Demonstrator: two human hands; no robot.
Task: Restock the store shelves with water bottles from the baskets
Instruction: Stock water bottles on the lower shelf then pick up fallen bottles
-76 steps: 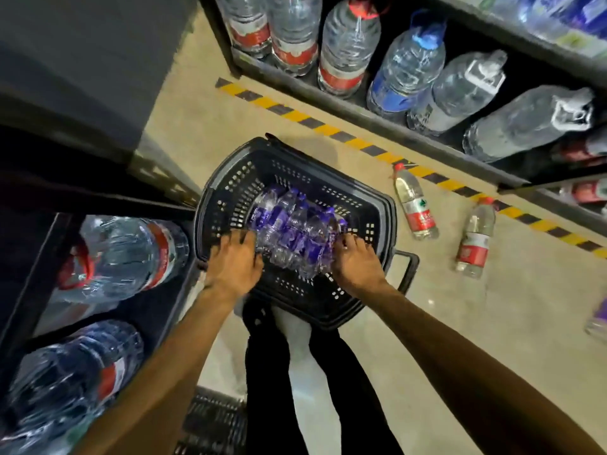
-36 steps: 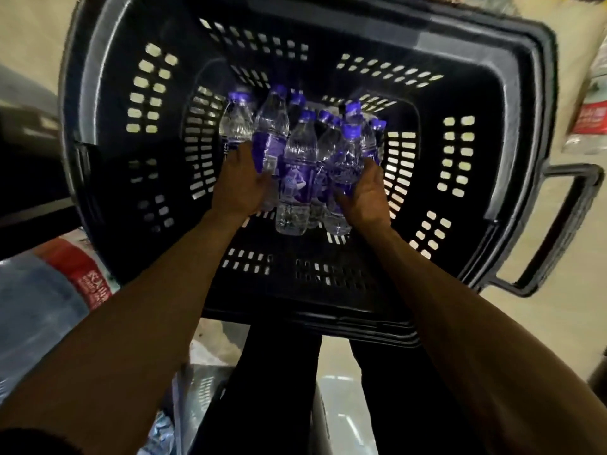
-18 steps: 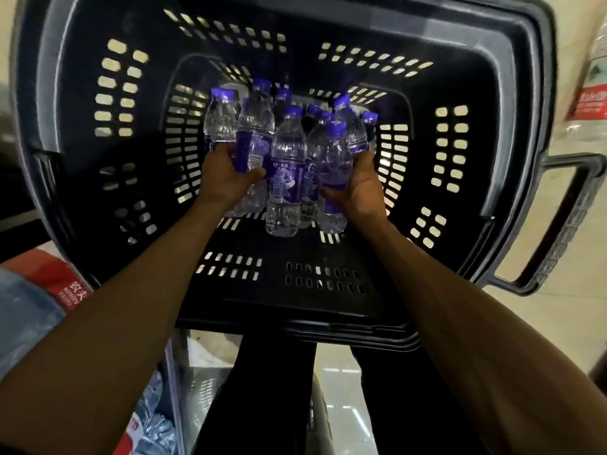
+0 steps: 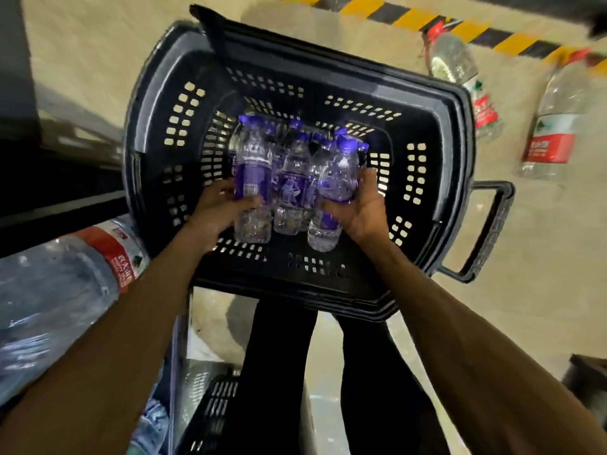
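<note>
From the head camera, a cluster of purple-capped water bottles (image 4: 292, 178) is inside the black basket (image 4: 455, 133), near its middle. The left hand (image 4: 216, 211) curls its fingers round the cluster's left bottle, and the right hand (image 4: 363, 208) wraps its fingers round the right one. Through the blur, the cluster seems raised off the basket's bottom. Two red-label bottles (image 4: 551, 133) lie on the floor to the right of the basket.

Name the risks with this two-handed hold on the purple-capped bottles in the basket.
The left hand and right hand grip only the outer purple-capped bottles; a middle one may slip down into the black basket. Red-label bottles lie on the floor beside it and could roll underfoot.
</note>
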